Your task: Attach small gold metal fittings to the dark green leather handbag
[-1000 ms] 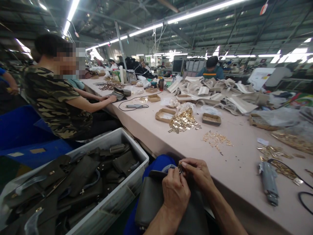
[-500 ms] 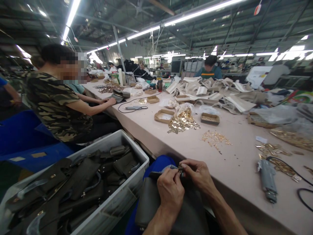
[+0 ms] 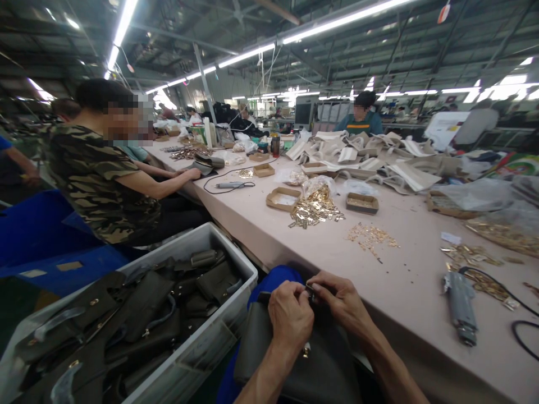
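Note:
A dark olive handbag (image 3: 330, 365) lies across my lap, with a small gold clasp (image 3: 306, 350) showing on its front. My left hand (image 3: 290, 314) is closed in a pinch at the bag's upper edge. Against its fingertips, my right hand (image 3: 342, 300) pinches a small metal fitting (image 3: 310, 288) at that same edge. Fingers cover most of the fitting, so its exact shape is hidden.
At left, a grey plastic crate (image 3: 246, 275) holds several dark bags. On the table (image 3: 269, 235) lie gold metal plates (image 3: 318, 210), tiny gold parts (image 3: 373, 238), a cardboard tray (image 3: 362, 203) and a grey electric screwdriver (image 3: 461, 308). A co-worker (image 3: 101, 174) sits at left.
My left hand has shifted slightly up and left, and the gold clasp on the bag's front now shows. Both hands keep their pinch at the edge.

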The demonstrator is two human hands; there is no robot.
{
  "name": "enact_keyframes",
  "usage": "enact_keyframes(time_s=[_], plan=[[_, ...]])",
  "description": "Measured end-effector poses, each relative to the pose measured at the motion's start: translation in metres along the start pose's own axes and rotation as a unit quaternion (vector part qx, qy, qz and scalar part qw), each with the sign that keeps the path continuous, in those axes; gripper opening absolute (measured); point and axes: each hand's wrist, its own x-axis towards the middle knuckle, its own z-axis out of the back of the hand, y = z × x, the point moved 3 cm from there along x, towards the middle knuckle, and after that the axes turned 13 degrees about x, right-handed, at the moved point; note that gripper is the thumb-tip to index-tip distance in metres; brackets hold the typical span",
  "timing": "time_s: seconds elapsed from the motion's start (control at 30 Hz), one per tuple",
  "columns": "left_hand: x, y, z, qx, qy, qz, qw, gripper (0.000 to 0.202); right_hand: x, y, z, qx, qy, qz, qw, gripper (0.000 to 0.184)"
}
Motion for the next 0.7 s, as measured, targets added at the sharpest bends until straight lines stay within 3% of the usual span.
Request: enact_keyframes(time_s=[0.13,0.37,0.7], plan=[[0.002,-0.002,0.001,0.015,0.007,0.024,1.0,0.015,-0.004,0.0,-0.001,-0.008,0.012,0.022,1.0,0.018],[0.001,-0.003,-0.002,0.026,0.02,0.022,0.999,0.012,-0.006,-0.01,0.002,-0.026,-0.021,0.046,0.998,0.017],[0.005,-0.002,-0.002,-0.138,0.027,0.002,0.99,0.014,-0.005,-0.013,0.0,-0.016,-0.021,0.026,0.999,0.022]])
